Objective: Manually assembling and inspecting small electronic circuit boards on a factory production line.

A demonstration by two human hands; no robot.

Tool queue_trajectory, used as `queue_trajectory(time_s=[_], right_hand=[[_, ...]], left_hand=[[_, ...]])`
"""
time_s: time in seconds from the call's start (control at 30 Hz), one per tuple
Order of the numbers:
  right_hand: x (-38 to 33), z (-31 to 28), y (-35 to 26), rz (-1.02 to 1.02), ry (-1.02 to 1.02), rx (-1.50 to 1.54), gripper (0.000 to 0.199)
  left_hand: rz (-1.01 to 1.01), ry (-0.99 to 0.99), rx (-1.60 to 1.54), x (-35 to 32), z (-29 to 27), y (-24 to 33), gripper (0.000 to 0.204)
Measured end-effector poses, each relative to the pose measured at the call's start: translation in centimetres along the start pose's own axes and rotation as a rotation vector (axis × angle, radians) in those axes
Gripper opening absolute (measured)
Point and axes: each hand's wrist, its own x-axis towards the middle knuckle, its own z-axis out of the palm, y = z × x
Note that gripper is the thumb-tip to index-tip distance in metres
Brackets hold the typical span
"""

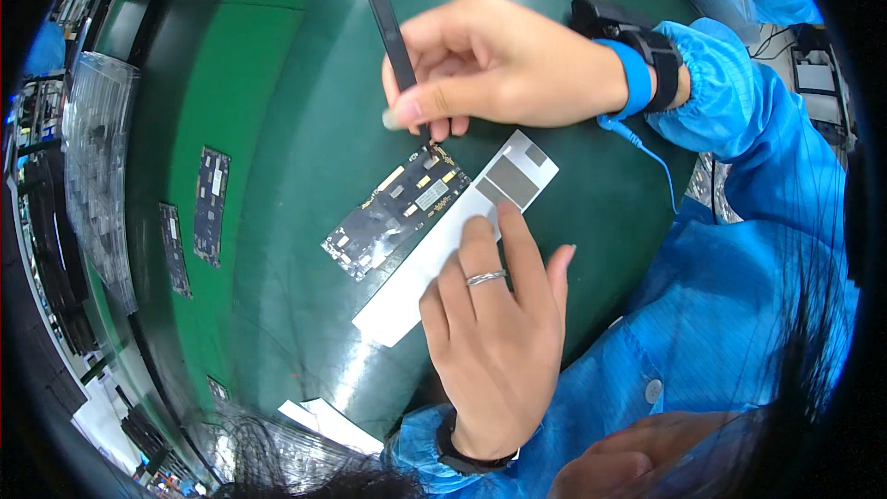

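Note:
My right hand (490,65) comes in from the right, its fingers closed round black tweezers (393,42). The tweezers' tips point down at the upper corner of a dark circuit board (379,226); whether they grip anything there is too small to tell. Beside the board's lower right edge lies a long white strip (407,305) with grey rectangular pads (514,183) near its upper end. My left hand (499,342), with a ring on one finger, rests palm down with fingers stretched over the strip. Its index fingertip is beside the pads; part of the strip is hidden under the fingers.
Two more circuit boards (212,208) (174,249) lie at the left on the bright green band, with a small piece below. Clear plastic trays (102,176) line the left edge. White paper strips (333,425) lie at lower left. A blue cord (661,162) hangs from my right wrist strap.

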Motion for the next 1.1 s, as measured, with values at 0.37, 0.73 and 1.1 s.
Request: queue_trajectory(time_s=[0.37, 0.73, 1.1], right_hand=[[-0.4, -0.4, 0.3, -0.053, 0.065, -0.078, 0.031], [-1.4, -1.3, -1.0, -0.092, 0.012, -0.185, 0.022], [-5.3, -1.9, -1.3, 0.033, -0.093, -0.171, 0.018]], left_hand=[[-0.054, 0.125, 0.05, 1.9, 1.5, -0.3, 0.077], [-0.048, 0.074, 0.249, 2.1, 1.2, 0.0, 0.089], [0.005, -0.054, 0.079, -0.1, 1.2, 3.1, 0.093]])
